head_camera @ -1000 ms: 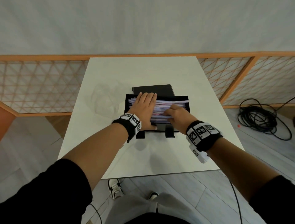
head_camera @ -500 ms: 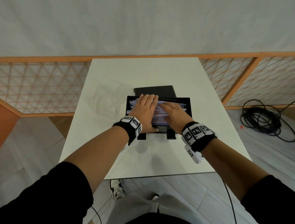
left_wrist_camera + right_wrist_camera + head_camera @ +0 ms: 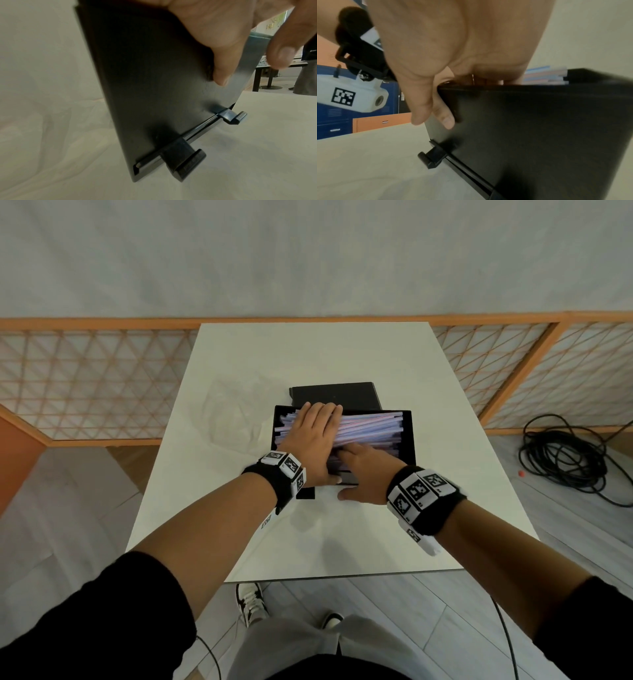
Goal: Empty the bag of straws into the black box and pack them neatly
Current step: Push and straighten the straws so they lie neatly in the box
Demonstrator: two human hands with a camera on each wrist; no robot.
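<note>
Flattening pastel plastic straws (image 3: 370,428) already inside the open black rectangular box (image 3: 409,440) on the white counter (image 3: 308,354), left hand (image 3: 310,440) flat, right hand (image 3: 364,470) relaxed beside it, crumpled clear bag (image 3: 229,412) left of box looks emptied; tidying remains.

White table (image 3: 308,354); orange lattice fence (image 3: 85,385) behind; black cable coil (image 3: 561,460) on floor at right.
</note>
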